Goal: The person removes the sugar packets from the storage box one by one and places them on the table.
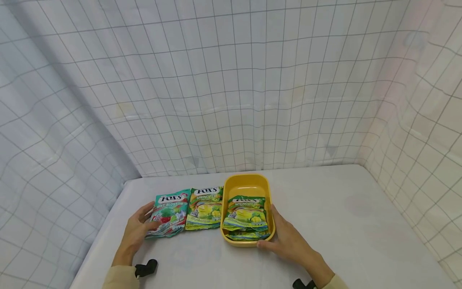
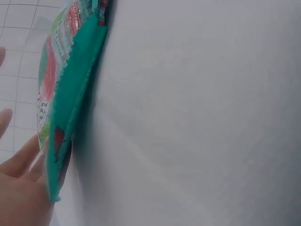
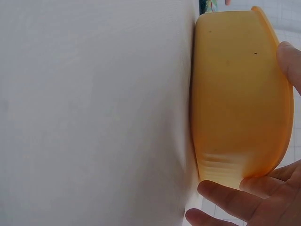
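Left hand [image 1: 135, 230]: fingers clamped on the left edge of the teal bag [image 1: 171, 212], lower left.
Right hand [image 1: 286, 239]: fingers clamped on the yellow tray [image 1: 247, 186] (green bags [image 1: 247, 214] inside), lower centre.
Loose packet [image 1: 203, 208]: between, edge-on-edge with tray.
Table [image 1: 346, 224]: stretches widely lower right.

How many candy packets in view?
4 visible: teal packet in the left hand, yellow-green packet beside it, upper packet and lower packet overlapping in the yellow tray. More may be hidden underneath.
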The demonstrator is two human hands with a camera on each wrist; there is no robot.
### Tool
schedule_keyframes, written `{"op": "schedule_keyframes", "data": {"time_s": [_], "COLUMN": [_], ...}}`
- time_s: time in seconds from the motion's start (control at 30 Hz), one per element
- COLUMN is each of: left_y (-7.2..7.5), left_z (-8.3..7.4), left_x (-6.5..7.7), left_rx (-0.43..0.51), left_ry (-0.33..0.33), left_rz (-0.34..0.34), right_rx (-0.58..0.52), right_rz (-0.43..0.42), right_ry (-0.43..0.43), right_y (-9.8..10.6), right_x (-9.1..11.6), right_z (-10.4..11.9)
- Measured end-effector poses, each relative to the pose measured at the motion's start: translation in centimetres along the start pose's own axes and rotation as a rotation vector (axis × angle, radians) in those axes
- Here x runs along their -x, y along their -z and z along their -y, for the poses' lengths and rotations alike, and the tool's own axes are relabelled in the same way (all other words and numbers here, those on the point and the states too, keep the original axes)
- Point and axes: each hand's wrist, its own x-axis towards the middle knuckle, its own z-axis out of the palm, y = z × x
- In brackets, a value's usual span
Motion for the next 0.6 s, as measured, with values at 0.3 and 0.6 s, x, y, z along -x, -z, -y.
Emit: {"op": "schedule_keyframes", "data": {"time_s": [0.3, 0.6], "left_y": [-0.5, -2.3], "left_z": [-1.1, -2.6], "left_x": [0.0, -0.1], "left_rx": [0.052, 0.011], "left_ry": [-0.107, -0.163], "left_rz": [-0.012, -0.012], "right_rx": [-0.010, -0.011], "right_rz": [0.003, 0.009], "right_ry": [-0.009, -0.016], "right_y": [0.0, 0.0], "right_x": [0.0, 0.1], "right_z": [0.0, 0.0]}}
